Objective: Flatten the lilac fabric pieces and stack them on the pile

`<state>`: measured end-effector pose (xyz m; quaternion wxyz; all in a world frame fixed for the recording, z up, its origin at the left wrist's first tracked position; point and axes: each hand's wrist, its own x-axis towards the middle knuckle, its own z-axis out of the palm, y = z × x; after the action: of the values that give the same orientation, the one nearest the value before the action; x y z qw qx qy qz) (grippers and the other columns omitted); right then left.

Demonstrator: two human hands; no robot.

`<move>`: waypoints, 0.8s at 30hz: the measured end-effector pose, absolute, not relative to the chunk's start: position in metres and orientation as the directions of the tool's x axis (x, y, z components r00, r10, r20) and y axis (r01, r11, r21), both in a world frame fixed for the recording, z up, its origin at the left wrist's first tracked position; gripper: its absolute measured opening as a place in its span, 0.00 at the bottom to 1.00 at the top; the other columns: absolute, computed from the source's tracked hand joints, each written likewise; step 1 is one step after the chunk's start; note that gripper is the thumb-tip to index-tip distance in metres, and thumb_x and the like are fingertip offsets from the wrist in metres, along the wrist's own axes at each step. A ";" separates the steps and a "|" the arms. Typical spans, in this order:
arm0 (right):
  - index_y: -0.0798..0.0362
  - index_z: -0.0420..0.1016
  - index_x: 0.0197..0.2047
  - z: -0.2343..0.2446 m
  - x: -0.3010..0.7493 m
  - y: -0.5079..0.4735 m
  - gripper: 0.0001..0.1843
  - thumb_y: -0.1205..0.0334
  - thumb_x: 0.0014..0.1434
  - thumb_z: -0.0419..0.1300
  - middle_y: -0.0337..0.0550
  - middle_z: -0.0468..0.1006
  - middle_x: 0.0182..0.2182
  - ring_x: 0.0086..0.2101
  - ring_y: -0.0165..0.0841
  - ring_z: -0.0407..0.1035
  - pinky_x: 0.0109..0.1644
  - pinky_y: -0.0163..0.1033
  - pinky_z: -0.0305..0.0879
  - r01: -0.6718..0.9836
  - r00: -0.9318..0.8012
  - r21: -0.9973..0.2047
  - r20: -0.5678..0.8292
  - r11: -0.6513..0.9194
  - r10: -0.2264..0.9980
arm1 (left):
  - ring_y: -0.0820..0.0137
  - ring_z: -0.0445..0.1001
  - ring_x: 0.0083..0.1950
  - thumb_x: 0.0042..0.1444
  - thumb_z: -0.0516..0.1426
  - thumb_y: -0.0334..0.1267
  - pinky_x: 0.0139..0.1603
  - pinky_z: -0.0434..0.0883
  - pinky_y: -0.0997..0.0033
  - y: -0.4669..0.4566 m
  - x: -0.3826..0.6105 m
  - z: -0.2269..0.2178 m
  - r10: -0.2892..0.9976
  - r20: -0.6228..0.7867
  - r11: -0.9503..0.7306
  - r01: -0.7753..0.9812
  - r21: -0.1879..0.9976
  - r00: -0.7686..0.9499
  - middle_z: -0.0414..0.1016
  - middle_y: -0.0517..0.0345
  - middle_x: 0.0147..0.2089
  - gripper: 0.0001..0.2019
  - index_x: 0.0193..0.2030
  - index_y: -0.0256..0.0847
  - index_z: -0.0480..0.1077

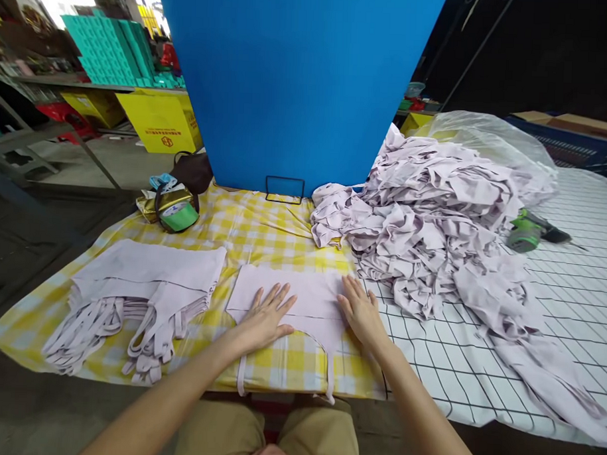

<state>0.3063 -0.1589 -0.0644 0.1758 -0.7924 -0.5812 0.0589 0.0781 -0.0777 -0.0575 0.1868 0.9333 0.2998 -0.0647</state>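
Observation:
A pale lilac strapped garment piece (306, 294), like a camisole top, lies flat on the yellow checked cloth (278, 240) in front of me. Its two thin straps point toward me and reach the table's front edge. My left hand (266, 319) rests palm down on its left part, fingers spread. At the right edge of the same piece lies my right hand (361, 310), also flat with the fingers stretched out. To the left is a neat stack of matching garments (152, 275), their straps bunched toward the front.
A large loose heap of lilac garments (433, 219) covers the right side, with a green power drill (530, 230) beside it. A blue board (298, 88) stands upright behind, with a black wire stand (285, 190) at its foot. A green tape roll (179, 213) sits back left.

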 end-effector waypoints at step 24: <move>0.53 0.70 0.22 -0.117 0.206 -0.352 0.16 0.50 0.49 0.64 0.21 0.44 0.07 0.09 0.18 0.31 0.08 0.25 0.36 -0.956 -0.059 -0.185 -0.637 -0.226 0.769 | 0.62 0.33 0.70 0.61 0.46 0.49 0.66 0.36 0.50 -0.119 0.122 -0.075 0.326 -0.057 -0.849 0.319 0.420 0.944 0.37 0.51 0.70 0.28 0.66 0.45 0.45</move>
<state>0.2061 -0.3518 -0.1167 0.6049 -0.3236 0.1447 0.7131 0.1218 -0.1189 -0.0747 0.2172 0.9616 0.1678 0.0082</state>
